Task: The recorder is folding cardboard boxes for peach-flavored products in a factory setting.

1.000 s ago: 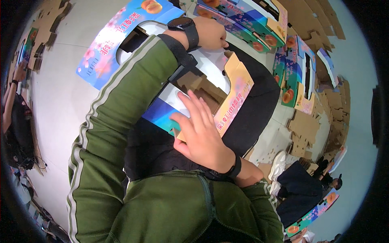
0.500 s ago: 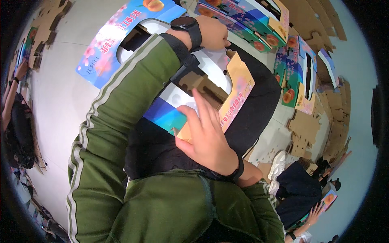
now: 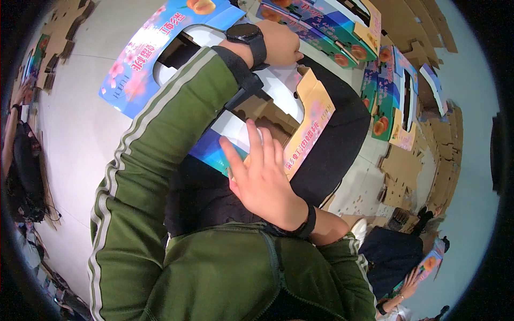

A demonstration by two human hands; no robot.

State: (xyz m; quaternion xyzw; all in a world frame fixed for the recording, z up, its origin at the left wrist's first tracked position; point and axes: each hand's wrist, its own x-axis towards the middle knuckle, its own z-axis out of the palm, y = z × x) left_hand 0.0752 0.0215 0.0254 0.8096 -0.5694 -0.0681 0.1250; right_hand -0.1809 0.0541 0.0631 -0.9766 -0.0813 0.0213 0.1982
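Note:
A colourful cardboard carton (image 3: 201, 142), printed with peaches and pink blossoms, lies across my lap with its inside showing. Its blue side panel (image 3: 126, 75) spreads out to the left and a yellow side flap (image 3: 313, 120) stands on the right. My left hand (image 3: 281, 43), wearing a watch, is closed with bent fingers over the carton's far end; its fingertips are mostly hidden. At the near end, my right hand (image 3: 265, 182) lies with fingers stretched out against the corner where the blue-green end meets the yellow side.
Several similar cartons (image 3: 321, 32) stand at the far right, and more (image 3: 393, 101) sit behind flattened brown cardboard (image 3: 401, 171). Another person's hand (image 3: 409, 286) touches a carton at the lower right. At the left edge, another person's arm (image 3: 13, 123) reaches toward stacked cardboard.
My right hand has shifted slightly toward me and left, its fingers straightening against the carton's near corner. The left hand stays at the far end. At the right, the other person's shoe has moved.

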